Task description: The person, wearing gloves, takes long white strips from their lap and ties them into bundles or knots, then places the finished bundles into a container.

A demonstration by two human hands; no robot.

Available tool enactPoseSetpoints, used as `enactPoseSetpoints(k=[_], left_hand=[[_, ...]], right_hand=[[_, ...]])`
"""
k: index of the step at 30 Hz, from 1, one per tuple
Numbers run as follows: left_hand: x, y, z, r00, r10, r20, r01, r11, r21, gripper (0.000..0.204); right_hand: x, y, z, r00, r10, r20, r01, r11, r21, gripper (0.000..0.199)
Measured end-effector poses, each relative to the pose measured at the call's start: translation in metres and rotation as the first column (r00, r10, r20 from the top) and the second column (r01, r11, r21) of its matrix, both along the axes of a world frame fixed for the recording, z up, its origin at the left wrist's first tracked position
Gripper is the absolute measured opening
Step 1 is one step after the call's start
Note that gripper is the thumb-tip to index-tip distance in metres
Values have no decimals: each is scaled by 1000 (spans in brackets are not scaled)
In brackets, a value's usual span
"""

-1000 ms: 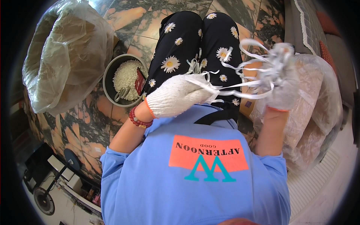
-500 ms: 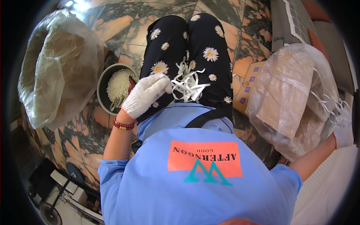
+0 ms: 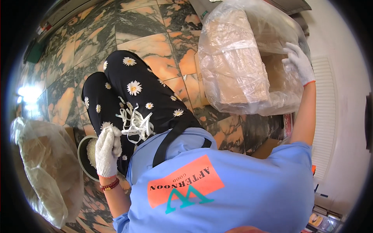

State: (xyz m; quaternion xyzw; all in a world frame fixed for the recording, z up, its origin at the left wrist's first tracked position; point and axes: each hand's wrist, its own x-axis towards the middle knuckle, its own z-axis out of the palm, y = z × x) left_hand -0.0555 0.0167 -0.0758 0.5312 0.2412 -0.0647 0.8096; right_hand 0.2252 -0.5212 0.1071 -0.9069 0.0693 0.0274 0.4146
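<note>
My left hand [image 3: 108,149], in a white knit glove, is over my left thigh beside a round container [image 3: 82,159] of white grains [image 3: 92,151]. Its fingers are curled together; whatever they might hold is hidden. A loose bundle of white strips or cords [image 3: 138,124] lies on my lap, just right of that hand. My right hand [image 3: 297,64], gloved too, reaches over the right side of a cardboard box [image 3: 237,54] lined and draped with a clear plastic bag [image 3: 258,103]. The fingers there are spread, with nothing visible in them.
Another plastic-bagged box [image 3: 48,167] stands at the lower left, past the container. Marble-patterned tiles [image 3: 151,50] cover the floor. A white ribbed radiator [image 3: 324,116] runs along the wall at right, and a shelf with small items [image 3: 324,221] sits at lower right.
My view has turned right, bringing the right-hand box closer to the middle. White strips hung near my right hand before; now its fingers are apart and the strips no longer show there.
</note>
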Motion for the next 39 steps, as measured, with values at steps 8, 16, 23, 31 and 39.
enactPoseSetpoints(k=[8,16,23,31,39], left_hand=[[5,-7,8,991,132,14,-129,982,-140,23],[-48,43,-15,864,502,31,-497,862,-99,28],[-92,84,-87,780,601,-173,-519,777,357,27],[-84,81,-104,863,408,-297,137,376,916,44],[-56,59,-66,930,346,-122,26,270,963,37]], right_hand=[[-12,124,-25,964,184,191,-175,983,-62,20],[-68,312,-146,412,870,270,-853,473,-221,17],[-96,381,-179,-16,967,255,-789,144,-598,27],[-110,396,-197,57,954,293,-824,210,-526,29],[-126,407,-205,172,977,125,-814,213,-541,13]])
